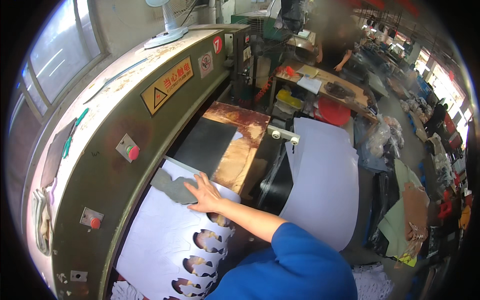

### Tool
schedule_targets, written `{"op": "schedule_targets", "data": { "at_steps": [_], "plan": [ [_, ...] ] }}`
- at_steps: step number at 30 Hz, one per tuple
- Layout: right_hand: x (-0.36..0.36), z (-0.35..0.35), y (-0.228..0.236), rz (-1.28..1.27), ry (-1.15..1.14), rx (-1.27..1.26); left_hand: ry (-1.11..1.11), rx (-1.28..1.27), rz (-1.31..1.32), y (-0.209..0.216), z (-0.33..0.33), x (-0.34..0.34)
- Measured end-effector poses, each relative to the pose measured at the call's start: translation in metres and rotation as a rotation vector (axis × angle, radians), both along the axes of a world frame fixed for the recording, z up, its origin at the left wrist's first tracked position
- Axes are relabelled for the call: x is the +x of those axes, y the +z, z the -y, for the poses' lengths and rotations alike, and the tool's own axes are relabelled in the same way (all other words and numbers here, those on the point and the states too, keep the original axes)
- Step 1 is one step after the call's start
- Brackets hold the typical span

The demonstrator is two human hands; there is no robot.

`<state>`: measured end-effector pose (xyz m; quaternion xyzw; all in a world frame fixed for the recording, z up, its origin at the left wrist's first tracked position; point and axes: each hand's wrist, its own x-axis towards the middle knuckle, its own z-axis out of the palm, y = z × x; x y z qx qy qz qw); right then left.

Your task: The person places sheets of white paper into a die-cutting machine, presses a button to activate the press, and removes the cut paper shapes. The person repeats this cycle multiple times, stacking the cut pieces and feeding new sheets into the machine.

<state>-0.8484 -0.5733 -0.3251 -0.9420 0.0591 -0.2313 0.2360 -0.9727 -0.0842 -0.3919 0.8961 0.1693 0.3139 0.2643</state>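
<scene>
My right hand (pixel 205 194) reaches in from the lower right, palm down and fingers spread. Its fingertips touch the right end of a flat grey piece with a wavy outline (pixel 174 187). That piece lies on a white sheet (pixel 155 230) at the sheet's far end. Several irregular holes run along the sheet's right edge, and brownish board shows through them. Beyond the hand, a black mat (pixel 205 145) covers part of a worn brown board (pixel 245 165). My left hand does not show.
A green machine beam (pixel 115 115) with red buttons curves along the left. At right lies a stack of pale sheets (pixel 325 180), near a metal bracket (pixel 283 135). A fan (pixel 167 35) stands on the beam. Another person (pixel 337 45) is at a far table.
</scene>
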Motion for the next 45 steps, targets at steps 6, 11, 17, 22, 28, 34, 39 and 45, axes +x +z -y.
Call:
{"op": "schedule_targets", "data": {
  "at_steps": [6, 11, 17, 22, 28, 34, 39, 45],
  "plan": [
    [-0.017, 0.001, -0.004, -0.060, 0.108, -0.080, 0.038, 0.305, -0.068, 0.041, 0.029, -0.010],
    [-0.051, 0.024, 0.016, -0.258, 0.133, 0.169, -0.354, 0.057, -0.380, 0.064, 0.119, 0.032],
    [-0.073, 0.105, 0.030, -0.248, 0.170, 1.259, -0.938, 0.228, -0.121, 0.064, 0.251, 0.095],
    [-0.100, 0.164, 0.008, -0.127, -0.266, 0.340, -1.210, 0.321, -0.096, 0.078, 0.331, 0.092],
    [-0.122, 0.179, -0.017, 0.015, -0.263, -0.170, -1.356, 0.322, -0.174, 0.085, 0.385, 0.081],
    [-0.140, 0.124, -0.025, -0.528, 0.158, 0.636, -1.344, 0.178, -0.061, 0.076, 0.415, 0.060],
    [-0.133, 0.115, -0.043, -0.287, 0.584, 1.426, -1.515, 0.289, -0.083, 0.070, 0.414, 0.041],
    [-0.124, 0.104, -0.053, -0.262, 0.709, 1.784, -1.417, -0.010, -0.173, 0.057, 0.405, 0.037]
  ]
}}
